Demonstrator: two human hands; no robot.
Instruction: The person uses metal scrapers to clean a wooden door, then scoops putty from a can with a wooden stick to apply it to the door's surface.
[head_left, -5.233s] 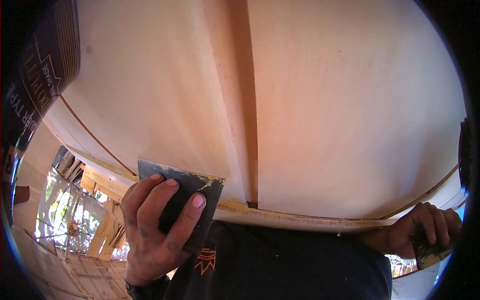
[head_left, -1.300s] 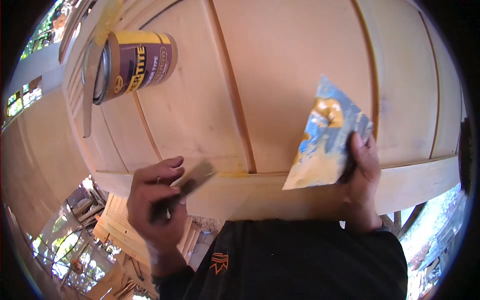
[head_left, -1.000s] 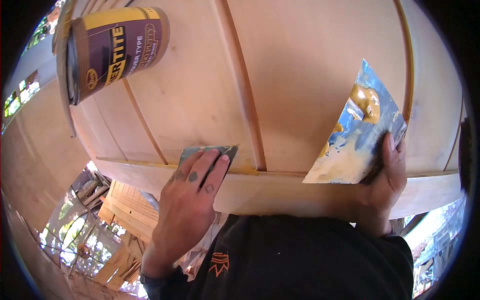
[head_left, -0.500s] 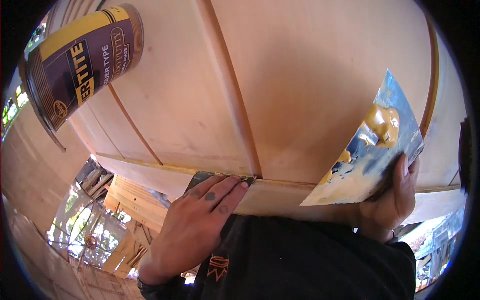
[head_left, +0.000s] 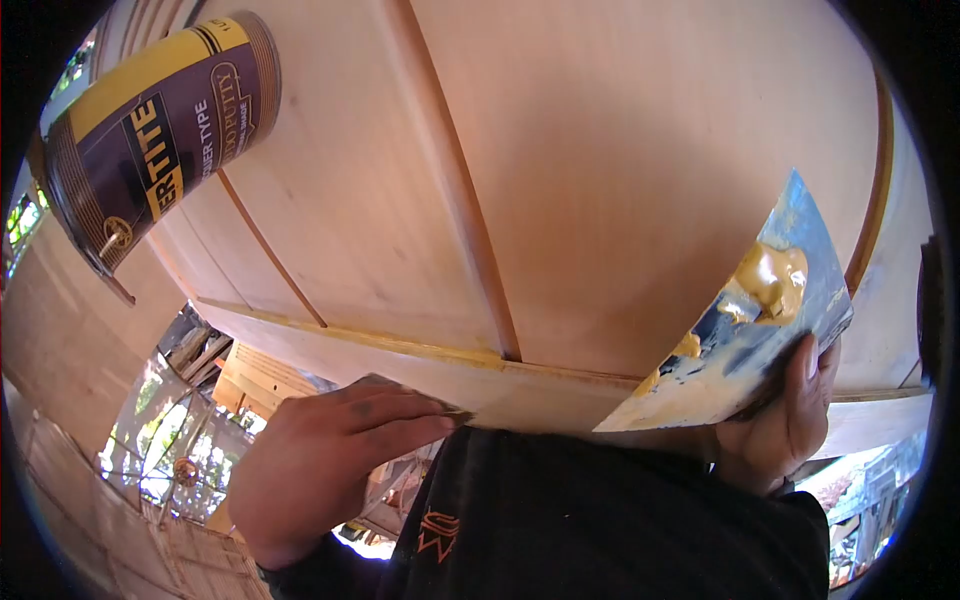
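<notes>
My left hand [head_left: 310, 455] is at the lower left, back upward, fingers wrapped over a small dark putty blade [head_left: 455, 411]. The blade is just below the wooden ledge and looks apart from it. On the right, my right hand [head_left: 790, 410] grips a broad, tilted metal sheet [head_left: 825, 265], thumb on its face. A glossy tan lump of putty [head_left: 775, 285] sits on that sheet, with thinner smears toward its lower left edge. Yellowish filler [head_left: 430, 348] lines the seam between the large wooden panel [head_left: 600, 200] and the ledge [head_left: 560, 390].
A purple and yellow putty can [head_left: 165, 130] lies tilted at the upper left. Raised wooden strips [head_left: 455, 190] cross the panel. Wood pieces [head_left: 260, 380] and a bright background lie below left. My black shirt [head_left: 620, 510] fills the bottom.
My left hand has moved down and left, taking the small blade off the seam. My right hand and the putty-covered sheet have shifted slightly downward in view. More filler shows along the seam.
</notes>
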